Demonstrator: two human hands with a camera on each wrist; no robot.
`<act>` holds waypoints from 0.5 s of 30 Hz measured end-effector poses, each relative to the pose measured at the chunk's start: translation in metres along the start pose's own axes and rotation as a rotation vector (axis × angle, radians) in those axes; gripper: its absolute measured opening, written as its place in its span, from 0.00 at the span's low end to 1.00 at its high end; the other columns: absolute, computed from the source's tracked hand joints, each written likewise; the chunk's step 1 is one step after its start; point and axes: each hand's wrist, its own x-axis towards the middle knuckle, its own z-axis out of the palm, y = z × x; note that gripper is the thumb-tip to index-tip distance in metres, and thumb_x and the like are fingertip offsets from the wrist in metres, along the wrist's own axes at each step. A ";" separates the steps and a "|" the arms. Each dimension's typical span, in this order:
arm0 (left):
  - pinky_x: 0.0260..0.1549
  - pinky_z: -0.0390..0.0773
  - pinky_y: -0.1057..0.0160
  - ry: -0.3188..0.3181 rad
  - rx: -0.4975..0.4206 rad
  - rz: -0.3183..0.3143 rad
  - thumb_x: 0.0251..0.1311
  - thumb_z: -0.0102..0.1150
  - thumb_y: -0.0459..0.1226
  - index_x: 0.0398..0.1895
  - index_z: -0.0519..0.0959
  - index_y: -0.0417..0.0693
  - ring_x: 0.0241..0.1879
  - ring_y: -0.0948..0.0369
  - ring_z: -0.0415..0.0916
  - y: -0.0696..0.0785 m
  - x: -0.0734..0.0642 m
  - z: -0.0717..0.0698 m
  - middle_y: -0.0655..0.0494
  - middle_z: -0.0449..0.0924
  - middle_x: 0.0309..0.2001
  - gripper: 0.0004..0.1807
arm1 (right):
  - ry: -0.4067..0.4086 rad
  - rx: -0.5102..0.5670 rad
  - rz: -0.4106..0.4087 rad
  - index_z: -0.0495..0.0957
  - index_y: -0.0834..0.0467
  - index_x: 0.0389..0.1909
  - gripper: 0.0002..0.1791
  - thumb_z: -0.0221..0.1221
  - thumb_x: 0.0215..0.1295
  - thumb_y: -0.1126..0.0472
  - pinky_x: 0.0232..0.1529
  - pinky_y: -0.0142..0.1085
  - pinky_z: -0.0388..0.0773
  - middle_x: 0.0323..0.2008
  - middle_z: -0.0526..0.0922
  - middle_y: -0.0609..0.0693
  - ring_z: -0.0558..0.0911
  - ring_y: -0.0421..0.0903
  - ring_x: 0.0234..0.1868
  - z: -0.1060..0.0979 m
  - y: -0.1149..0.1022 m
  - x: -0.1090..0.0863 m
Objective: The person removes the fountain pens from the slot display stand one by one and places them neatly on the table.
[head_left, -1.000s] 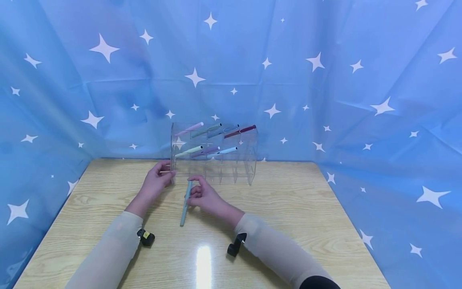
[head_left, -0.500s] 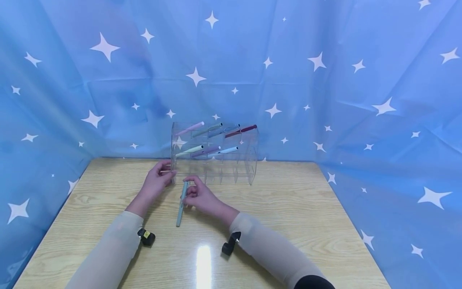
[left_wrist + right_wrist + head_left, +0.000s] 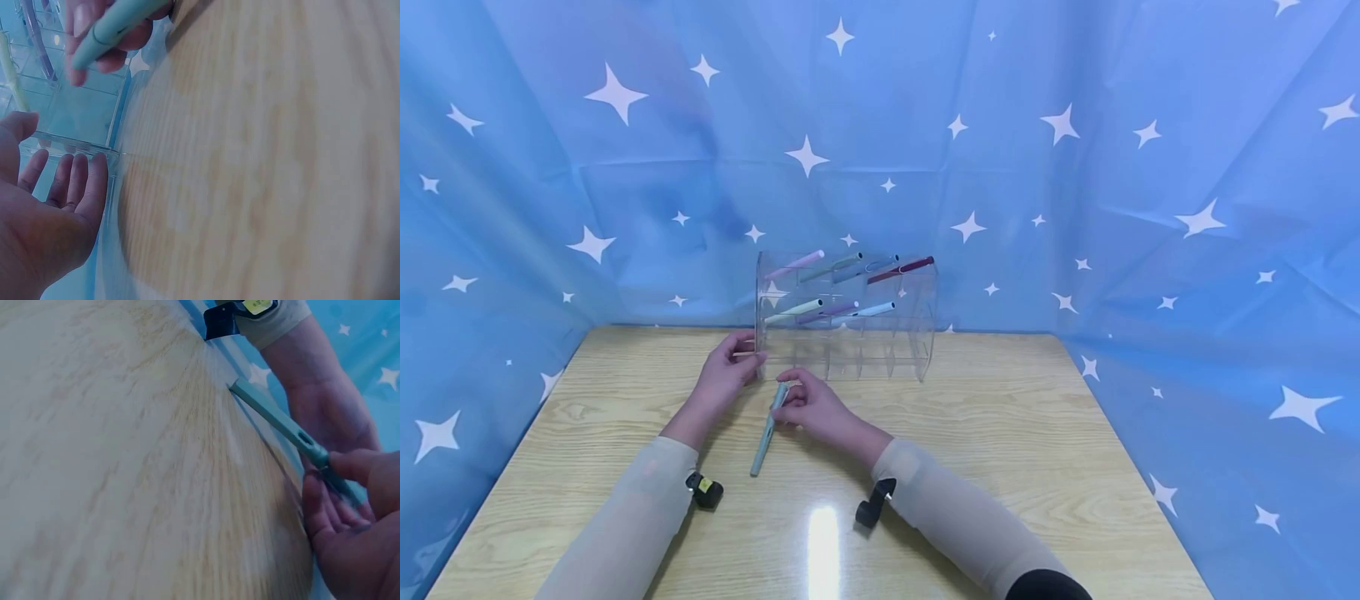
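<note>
In the head view my right hand [image 3: 816,407] pinches a blue-green pen [image 3: 763,446] between thumb and fingers, in front of the rack's lower left corner. Its long barrel slants toward the near left; a small oval window [image 3: 305,435] shows on it in the right wrist view. My left hand [image 3: 727,372] rests against the left side of a clear acrylic pen rack [image 3: 880,364]. In the left wrist view its fingers [image 3: 75,178] are fairly straight, tips at the side wall, with the thumb near the front edge.
Several pens lie slanted in the rack's two upper rows, among them a dark red pen [image 3: 901,271], a pink pen [image 3: 795,265] and a pale green pen [image 3: 795,312]. The rack stands near the back of the wooden table [image 3: 1000,433], before a blue star-patterned curtain [image 3: 880,125].
My right hand has moved a little left and toward me with the pen, whose near end has swung further left. The left hand and the rack have stayed in place.
</note>
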 end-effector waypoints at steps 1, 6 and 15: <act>0.62 0.86 0.54 0.001 -0.001 -0.003 0.82 0.62 0.39 0.83 0.66 0.42 0.63 0.49 0.77 0.000 0.001 0.000 0.35 0.72 0.71 0.32 | 0.003 0.003 0.013 0.71 0.65 0.71 0.31 0.71 0.71 0.70 0.38 0.31 0.83 0.40 0.89 0.54 0.86 0.42 0.36 0.000 0.000 0.000; 0.61 0.86 0.55 0.004 -0.020 -0.011 0.82 0.62 0.39 0.84 0.66 0.42 0.59 0.54 0.78 -0.002 0.002 -0.001 0.36 0.72 0.71 0.33 | 0.041 -0.015 0.067 0.75 0.63 0.63 0.27 0.74 0.68 0.70 0.42 0.30 0.84 0.41 0.90 0.52 0.86 0.41 0.39 0.001 -0.001 0.003; 0.58 0.87 0.57 0.004 -0.007 -0.015 0.83 0.62 0.39 0.84 0.67 0.43 0.57 0.56 0.78 -0.004 0.004 -0.001 0.37 0.72 0.69 0.32 | 0.072 -0.081 0.073 0.79 0.67 0.64 0.26 0.74 0.67 0.71 0.44 0.34 0.89 0.43 0.89 0.54 0.87 0.42 0.39 0.006 -0.006 0.002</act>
